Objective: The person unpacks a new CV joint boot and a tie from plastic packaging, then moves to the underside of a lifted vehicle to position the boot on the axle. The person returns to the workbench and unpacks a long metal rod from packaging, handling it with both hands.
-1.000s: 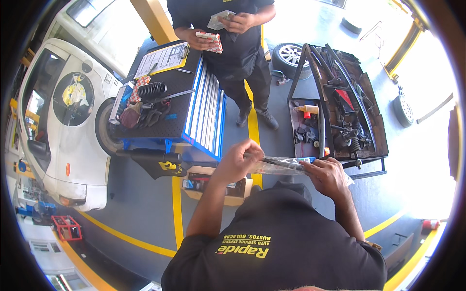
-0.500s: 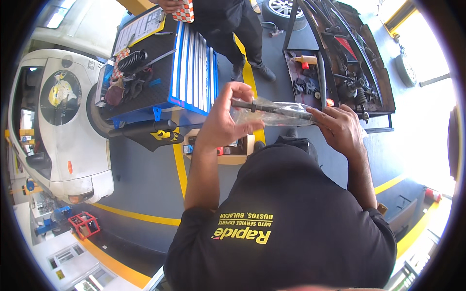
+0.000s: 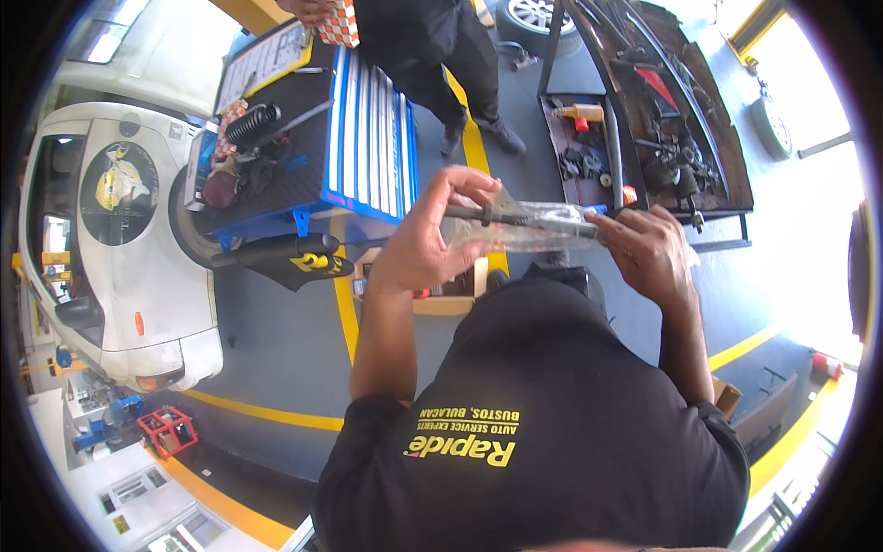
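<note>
A dark metal rod with a collar [image 3: 515, 219] lies inside a clear plastic bag [image 3: 543, 241], held crosswise in front of my chest. My left hand [image 3: 425, 237] curls around the bag's left end, thumb below and fingers above, with plastic at the fingertips. The rod's left end reaches toward that palm. At the other end, my right hand [image 3: 646, 247] is closed over the bagged rod, its fingers wrapped across the top. The rod's right end is hidden under those fingers.
A blue tool cabinet [image 3: 372, 138] bearing parts and a clipboard [image 3: 267, 60] stands ahead left. Below it sits a cardboard box [image 3: 441, 304]. Another person [image 3: 414, 41] stands beyond, holding a checkered box [image 3: 339, 23]. A parts rack [image 3: 635, 120] is ahead right; a white car [image 3: 138, 267] is left.
My left fingers have shifted slightly along the bag's end, and the plastic there now stands up by the fingertips. My right hand stays closed on the other end.
</note>
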The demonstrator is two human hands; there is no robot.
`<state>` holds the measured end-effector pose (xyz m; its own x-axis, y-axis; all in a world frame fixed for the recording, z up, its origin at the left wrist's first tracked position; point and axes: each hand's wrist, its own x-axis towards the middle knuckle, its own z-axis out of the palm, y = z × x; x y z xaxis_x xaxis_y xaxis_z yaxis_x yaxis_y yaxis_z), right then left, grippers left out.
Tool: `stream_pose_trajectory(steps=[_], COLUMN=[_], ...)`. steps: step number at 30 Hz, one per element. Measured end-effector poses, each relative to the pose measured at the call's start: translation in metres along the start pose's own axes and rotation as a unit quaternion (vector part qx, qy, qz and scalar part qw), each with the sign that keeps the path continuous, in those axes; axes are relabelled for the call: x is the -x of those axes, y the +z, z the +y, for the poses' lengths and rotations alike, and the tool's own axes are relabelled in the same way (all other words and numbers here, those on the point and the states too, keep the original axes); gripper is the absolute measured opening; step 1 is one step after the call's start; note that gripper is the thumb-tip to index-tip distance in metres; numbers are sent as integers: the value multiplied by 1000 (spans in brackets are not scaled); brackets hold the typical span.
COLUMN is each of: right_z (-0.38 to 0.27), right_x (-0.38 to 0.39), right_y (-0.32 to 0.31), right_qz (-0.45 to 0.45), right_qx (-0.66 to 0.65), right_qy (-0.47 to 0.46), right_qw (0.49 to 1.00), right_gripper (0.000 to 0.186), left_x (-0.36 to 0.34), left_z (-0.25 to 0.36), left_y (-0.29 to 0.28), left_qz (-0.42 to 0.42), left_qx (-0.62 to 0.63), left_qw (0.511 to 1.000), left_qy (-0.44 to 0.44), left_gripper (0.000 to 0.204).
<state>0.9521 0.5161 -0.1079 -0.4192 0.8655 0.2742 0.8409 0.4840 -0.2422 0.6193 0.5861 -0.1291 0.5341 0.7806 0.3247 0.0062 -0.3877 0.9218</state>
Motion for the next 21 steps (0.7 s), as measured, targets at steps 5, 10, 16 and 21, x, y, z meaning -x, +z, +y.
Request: stream_pose_trajectory(steps=[5,10,16,21], right_z=[-5,-4,-6,-11], right_x=[0,8,14,10], right_y=[0,0,1,-7], right_qz=[-20,-20,-35,-25], right_qx=[1,-20,-28,7], right_qy=[-2,-2,0,-9], right_qw=[1000,1000,999,1000], right_gripper=[37,36,39,39], left_x=[3,12,20,16], left_z=[0,0,-13,-14], left_y=[7,11,22,24], left_qz=[54,5,28,38], left_qx=[-66,0,51,83], left_qw=[981,1000,986,992], left_qy=[-174,11,-157,-89], left_gripper=[38,59,80,73])
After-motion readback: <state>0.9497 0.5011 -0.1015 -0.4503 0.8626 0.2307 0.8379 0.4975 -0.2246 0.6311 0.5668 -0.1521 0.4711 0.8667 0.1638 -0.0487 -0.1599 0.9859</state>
